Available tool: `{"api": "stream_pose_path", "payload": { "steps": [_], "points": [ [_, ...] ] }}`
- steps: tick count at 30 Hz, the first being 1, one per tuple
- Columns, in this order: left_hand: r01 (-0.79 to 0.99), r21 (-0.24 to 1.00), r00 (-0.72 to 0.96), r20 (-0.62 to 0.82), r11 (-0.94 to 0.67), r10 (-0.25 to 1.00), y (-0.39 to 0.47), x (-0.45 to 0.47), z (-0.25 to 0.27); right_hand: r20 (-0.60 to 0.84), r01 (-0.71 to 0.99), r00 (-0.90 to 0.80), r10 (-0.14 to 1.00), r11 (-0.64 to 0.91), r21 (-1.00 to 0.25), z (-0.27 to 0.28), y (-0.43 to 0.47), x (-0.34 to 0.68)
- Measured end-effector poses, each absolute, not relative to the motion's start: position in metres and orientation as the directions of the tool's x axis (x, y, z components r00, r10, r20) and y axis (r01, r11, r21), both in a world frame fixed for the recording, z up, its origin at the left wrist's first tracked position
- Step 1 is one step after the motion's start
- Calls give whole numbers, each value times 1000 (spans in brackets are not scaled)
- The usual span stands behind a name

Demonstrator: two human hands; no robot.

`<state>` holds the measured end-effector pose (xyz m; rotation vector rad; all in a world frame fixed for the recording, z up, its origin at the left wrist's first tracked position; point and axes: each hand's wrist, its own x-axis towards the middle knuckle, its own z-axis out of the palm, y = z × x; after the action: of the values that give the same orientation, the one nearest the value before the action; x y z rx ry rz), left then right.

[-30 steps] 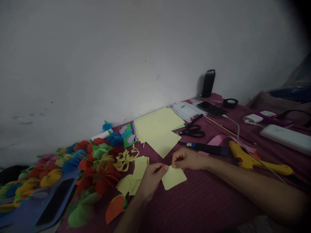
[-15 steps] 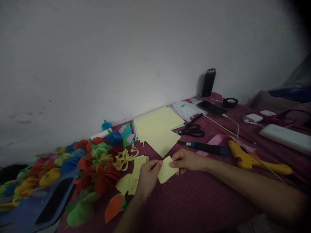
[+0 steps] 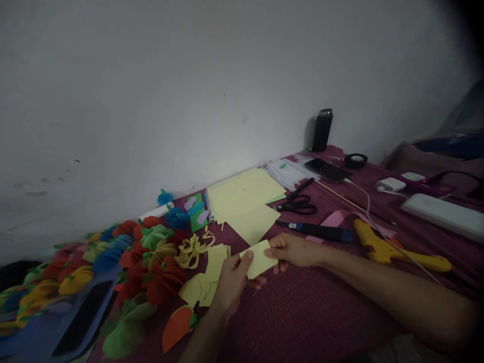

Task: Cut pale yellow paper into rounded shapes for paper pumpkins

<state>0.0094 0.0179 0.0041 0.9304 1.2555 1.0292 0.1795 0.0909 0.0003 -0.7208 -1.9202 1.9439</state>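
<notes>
Paper sits between our two hands, a small pale yellow piece with straight edges, seemingly lifted just off the worktop. Our left hand pinches its left side, thumb pressed on top and fingers reaching underneath; our right hand pinches the right side likewise, thumb on the upper face and the other fingers curled below. Whether it is one sheet or several layers, we cannot tell. To handle it well, we should grip lightly and evenly, since hard thumbs would probably crease it; if there are layers, we do best to square their edges before loosening either hand. Just left of our left hand lie small yellow squares and rounded yellow cutouts, which a careless sideways move could scatter. Beyond our right hand lies the utility knife, so we want our knuckles clear of it. Farther right, a white cable crosses the yellow glue gun
</notes>
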Motion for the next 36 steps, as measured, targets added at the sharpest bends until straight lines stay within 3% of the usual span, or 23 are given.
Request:
{"api": "stream_pose_path", "payload": {
  "steps": [4, 8, 14, 22, 36],
  "points": [
    [-194, 937, 1, -297, 291, 955, 17, 11, 8, -109, 109, -729, 676, -42, -993, -1, 94, 178],
    [-238, 961, -180, -182, 137, 967, 18, 8, 10, -82, 80, -602, 795, -42, -996, 2, 98, 177],
    [-114, 993, -264, -45, 15, 963, 20, 4, 5, -56, 101, -612, 789, 7, -995, 4, 97, 177],
    [-60, 996, -247, -79, 66, 966, 22, 1, 1, -58, 105, -614, 787, 9, -994, 0, 97, 177],
    [-126, 987, -271, -130, 99, 954, 24, 3, 1, -56, 55, -615, 786, -29, -998, -7, 94, 173]
  ]
}}
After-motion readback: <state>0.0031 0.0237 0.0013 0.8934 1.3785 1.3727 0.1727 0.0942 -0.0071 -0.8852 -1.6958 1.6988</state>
